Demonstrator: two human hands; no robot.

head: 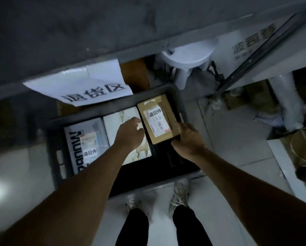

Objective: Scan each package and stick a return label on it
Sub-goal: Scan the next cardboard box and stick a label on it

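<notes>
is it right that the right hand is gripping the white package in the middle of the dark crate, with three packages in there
Not quite. In the head view the right hand grips the brown cardboard box at the right end of the dark crate, not the white package in the middle. The rest holds: three packages sit in there, the third being the grey printed package.

Left hand (131,134) covers part of white package (123,121); its fingertips hidden. Small print on brown box (159,119) label too small to read. Right-side clutter blurred.
</notes>
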